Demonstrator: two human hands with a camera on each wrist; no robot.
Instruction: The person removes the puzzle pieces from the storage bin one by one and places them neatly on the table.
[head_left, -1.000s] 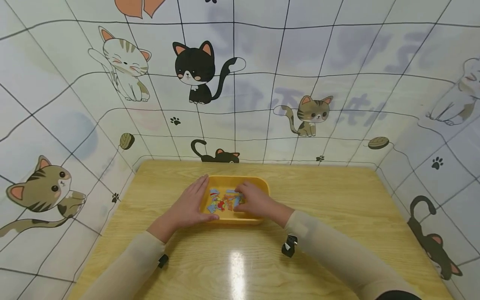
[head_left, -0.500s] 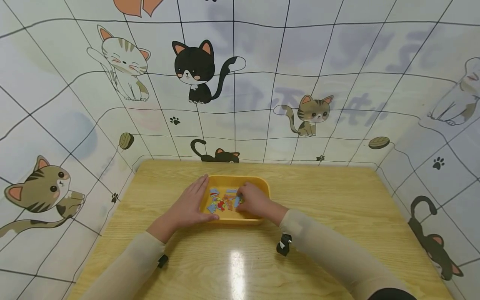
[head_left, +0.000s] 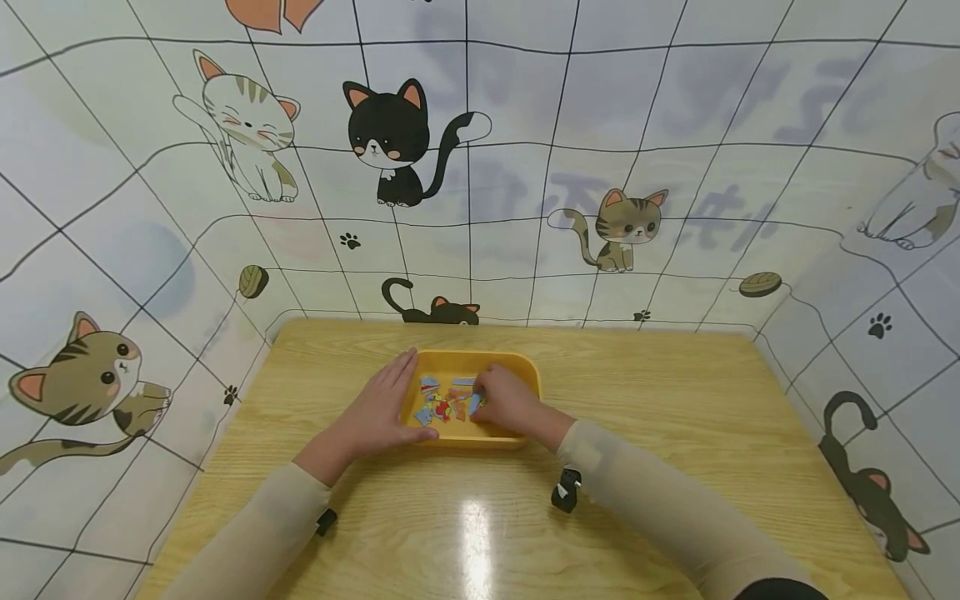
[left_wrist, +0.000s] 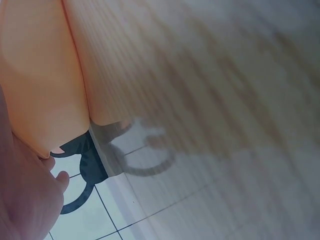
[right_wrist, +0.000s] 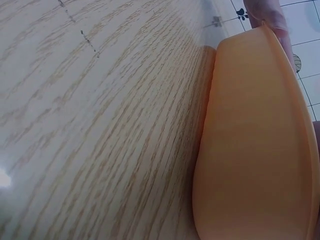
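Observation:
A yellow plastic tray [head_left: 480, 358] stands on the wooden table, with several colourful jigsaw puzzle pieces [head_left: 442, 409] lying on its floor. My left hand [head_left: 381, 412] lies along the tray's left end, fingers straight toward the far corner and thumb stretched over the near rim. Inside the tray, toward its right half, my right hand [head_left: 508, 402] has its thumb and fingers drawn together at a blue puzzle piece [head_left: 476, 403] and pinches it. The hand hides part of that piece. Both wrist views show mainly the tray's outer wall [left_wrist: 45, 70] and the table.
The wooden table [head_left: 637, 392] reaches back to a wall [head_left: 525, 108] printed with cartoon cats and grid lines. A bright reflection lies on the table in front of the tray. Dark wrist devices [head_left: 566, 490] hang below both sleeves.
My right hand's thumb and fingers have come together at the blue piece, and its wrist has shifted slightly left. The left hand and the tray have stayed where they were.

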